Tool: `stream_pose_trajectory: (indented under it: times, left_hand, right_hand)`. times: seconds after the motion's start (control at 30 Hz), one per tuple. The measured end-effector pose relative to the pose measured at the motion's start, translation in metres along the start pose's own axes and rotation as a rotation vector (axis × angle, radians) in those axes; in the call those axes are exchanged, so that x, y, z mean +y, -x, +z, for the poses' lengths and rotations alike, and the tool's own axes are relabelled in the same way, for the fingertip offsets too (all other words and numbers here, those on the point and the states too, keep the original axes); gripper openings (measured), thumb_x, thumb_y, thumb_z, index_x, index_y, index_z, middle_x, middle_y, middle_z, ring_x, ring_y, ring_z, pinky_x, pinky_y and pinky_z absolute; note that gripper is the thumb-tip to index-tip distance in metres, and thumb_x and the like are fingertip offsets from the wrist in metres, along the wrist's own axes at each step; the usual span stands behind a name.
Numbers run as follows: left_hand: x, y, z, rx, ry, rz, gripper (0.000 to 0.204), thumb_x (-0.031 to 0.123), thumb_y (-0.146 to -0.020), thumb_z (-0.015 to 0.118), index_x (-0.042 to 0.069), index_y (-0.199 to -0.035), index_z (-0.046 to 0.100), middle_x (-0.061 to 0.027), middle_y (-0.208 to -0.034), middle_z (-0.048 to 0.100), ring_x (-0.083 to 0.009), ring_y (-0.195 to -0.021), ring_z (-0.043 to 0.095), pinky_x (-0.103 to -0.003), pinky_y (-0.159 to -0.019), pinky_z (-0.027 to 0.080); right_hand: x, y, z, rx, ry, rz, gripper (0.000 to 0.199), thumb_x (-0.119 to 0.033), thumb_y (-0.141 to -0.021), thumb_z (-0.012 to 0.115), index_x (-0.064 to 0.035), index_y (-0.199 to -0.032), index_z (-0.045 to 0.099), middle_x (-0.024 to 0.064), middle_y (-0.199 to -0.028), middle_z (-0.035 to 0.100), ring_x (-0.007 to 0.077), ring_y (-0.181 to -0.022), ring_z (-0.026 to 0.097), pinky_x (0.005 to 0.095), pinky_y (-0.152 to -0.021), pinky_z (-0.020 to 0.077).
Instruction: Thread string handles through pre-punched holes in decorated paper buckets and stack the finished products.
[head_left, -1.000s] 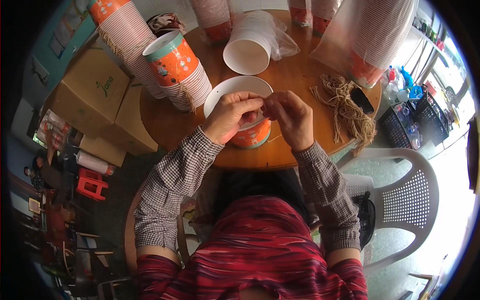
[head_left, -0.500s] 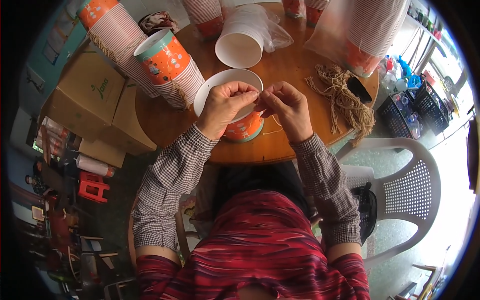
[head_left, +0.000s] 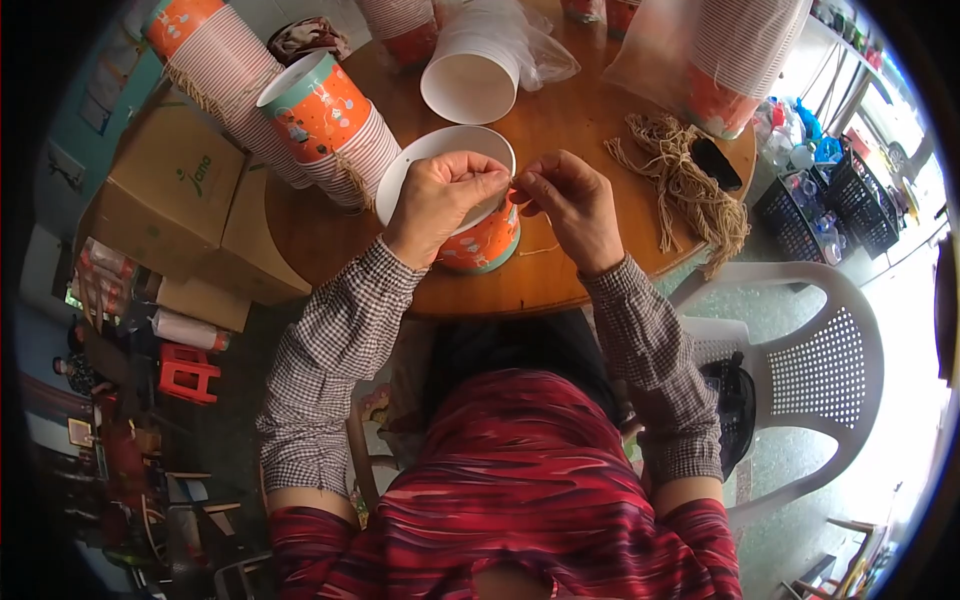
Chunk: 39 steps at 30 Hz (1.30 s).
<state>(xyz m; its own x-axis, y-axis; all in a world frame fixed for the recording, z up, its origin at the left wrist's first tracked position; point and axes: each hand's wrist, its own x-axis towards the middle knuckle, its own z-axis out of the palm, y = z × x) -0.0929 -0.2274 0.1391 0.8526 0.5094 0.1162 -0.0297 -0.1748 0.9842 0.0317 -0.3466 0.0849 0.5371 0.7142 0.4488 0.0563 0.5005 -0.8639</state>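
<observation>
A paper bucket [head_left: 482, 246], orange with a teal base band and a white inside, stands open side up near the table's front edge. My left hand [head_left: 445, 205] is over its rim, thumb and forefinger pinched at the right side. Just right of the rim my right hand [head_left: 572, 212] pinches too, its fingertips almost meeting the left ones. A thin tan cord [head_left: 540, 250] trails on the table beside the bucket; its upper part runs up to my fingers, which mostly hide it. Both hands are closed on this cord.
Stacked buckets [head_left: 325, 115] with cords lean at the left; a bagged white stack [head_left: 470, 85] lies behind. Another bagged stack [head_left: 735, 75] stands at the far right. A bundle of tan cords [head_left: 690, 190] hangs over the table's right edge. A plastic chair [head_left: 820, 370] stands at the right.
The whole view has shifted slightly, so the table appears higher. Both hands stay pinched at the bucket's right rim, with only small finger movement.
</observation>
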Motion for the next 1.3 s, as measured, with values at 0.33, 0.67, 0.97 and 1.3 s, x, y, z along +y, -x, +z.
stream_pose_trajectory:
  times: [0.33, 0.67, 0.97, 1.3]
  left_hand:
    - [-0.005, -0.001, -0.001, -0.049, -0.139, 0.016, 0.02, 0.014, -0.086, 0.067, -0.002, -0.097, 0.069, -0.0027, -0.087, 0.069, -0.0053, -0.079, 0.06, -0.021, -0.075, 0.048]
    - [-0.004, 0.002, -0.001, -0.137, -0.167, 0.062, 0.023, 0.014, -0.09, 0.063, -0.002, -0.105, 0.068, -0.0041, -0.093, 0.069, -0.0076, -0.084, 0.062, -0.021, -0.079, 0.049]
    - [-0.018, 0.0, -0.004, -0.087, -0.303, 0.214, 0.019, 0.014, -0.092, 0.059, -0.004, -0.094, 0.065, -0.0046, -0.083, 0.068, -0.0077, -0.078, 0.06, -0.023, -0.072, 0.049]
    - [-0.008, 0.005, -0.026, -0.007, -0.226, 0.12, 0.017, 0.014, -0.092, 0.06, -0.002, -0.096, 0.064, -0.0035, -0.088, 0.068, -0.0063, -0.081, 0.061, -0.021, -0.073, 0.048]
  right_hand:
    - [0.0, 0.001, -0.008, 0.024, 0.08, -0.004, 0.008, -0.006, -0.088, 0.062, 0.0011, -0.093, 0.061, 0.0033, -0.079, 0.065, 0.0078, -0.071, 0.06, 0.0225, -0.063, 0.0501]
    - [0.0, 0.006, -0.005, 0.054, 0.308, -0.096, 0.006, -0.005, -0.089, 0.055, -0.0003, -0.093, 0.054, 0.008, -0.076, 0.064, 0.0156, -0.068, 0.063, 0.0277, -0.065, 0.0513]
    - [0.003, 0.01, -0.007, 0.111, 0.499, -0.143, 0.004, -0.007, -0.091, 0.049, -0.0033, -0.09, 0.05, 0.0097, -0.067, 0.057, 0.0205, -0.062, 0.061, 0.0323, -0.058, 0.048]
    - [-0.02, 0.004, -0.025, 0.12, 0.289, 0.0, 0.013, -0.013, -0.091, 0.056, -0.0001, -0.09, 0.057, 0.0065, -0.069, 0.06, 0.0126, -0.064, 0.061, 0.0263, -0.058, 0.0489]
